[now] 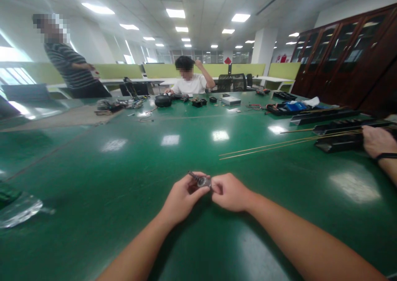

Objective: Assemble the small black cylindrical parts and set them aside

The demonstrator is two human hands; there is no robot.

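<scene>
Just above the green tabletop, my left hand (pixel 182 198) is closed around a small metal part (pixel 204 182). It has a round grey body and a dark, ribbed stem pointing up and to the left, much like a ball joint. My right hand (pixel 230 192) is curled beside it, its thumb and forefinger pinched against the right side of the round body. Whatever sits between those right fingertips is hidden by the fingers.
Two thin brass-coloured rods (pixel 263 148) stretch across the table from black channels (pixel 339 142), where another person's hand (pixel 378 140) rests. Clear plastic packaging (pixel 21 210) lies at left. Tools, a black case (pixel 163 101) and a white box (pixel 231 101) line the far side, near a seated person (pixel 194 82).
</scene>
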